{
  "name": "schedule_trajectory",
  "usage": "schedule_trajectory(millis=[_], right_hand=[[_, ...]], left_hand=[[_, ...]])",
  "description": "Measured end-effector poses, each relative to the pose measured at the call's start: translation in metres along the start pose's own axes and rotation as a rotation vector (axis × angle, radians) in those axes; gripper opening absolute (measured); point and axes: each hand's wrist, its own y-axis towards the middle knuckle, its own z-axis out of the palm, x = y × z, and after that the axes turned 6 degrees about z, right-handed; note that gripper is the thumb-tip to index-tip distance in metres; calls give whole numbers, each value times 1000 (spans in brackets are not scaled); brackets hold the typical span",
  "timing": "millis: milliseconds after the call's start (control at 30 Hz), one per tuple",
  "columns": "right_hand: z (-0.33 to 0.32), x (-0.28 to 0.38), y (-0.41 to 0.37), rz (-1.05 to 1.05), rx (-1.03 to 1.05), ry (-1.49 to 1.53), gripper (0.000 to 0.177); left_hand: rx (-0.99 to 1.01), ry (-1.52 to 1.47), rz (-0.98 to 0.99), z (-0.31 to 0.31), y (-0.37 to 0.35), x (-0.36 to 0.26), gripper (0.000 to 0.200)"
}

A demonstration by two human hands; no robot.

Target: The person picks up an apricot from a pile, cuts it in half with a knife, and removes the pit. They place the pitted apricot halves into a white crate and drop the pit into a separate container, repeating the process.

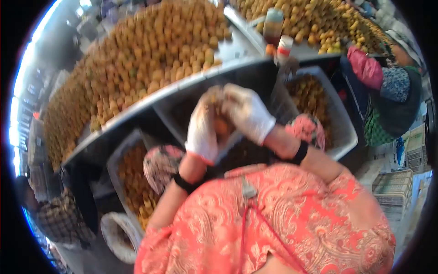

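My left hand (204,130) and my right hand (250,112), both in white gloves with stained fingertips, meet in front of my chest. The fingers of both are bent and pressed together around something small and brownish; blur and the gloves hide it, so I cannot tell what it is. Below the fingers, between the palms, shows an orange round fruit (222,126). Both hands are over a dark bin (175,112) at the near side of a sorting table. Across the table's metal rim (150,98) lies a large heap of small orange-yellow fruits (150,50).
A crate of fruit pieces (132,182) stands at my left, another crate (344,123) at my right. A white bucket (119,235) is at lower left. Jars (273,25) stand on the table beside a white-capped bottle (285,45). People work on both sides; stacked baskets (391,187) are at right.
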Motion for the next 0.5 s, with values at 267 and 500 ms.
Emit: schedule_trajectory(millis=[267,500], right_hand=[[11,8,-3,9,-87,-10,17],[7,-6,-9,-87,17,-140,23]], left_hand=[[-55,21,-105,5,0,-14,27],[-128,-181,-484,6,1,-17,40]])
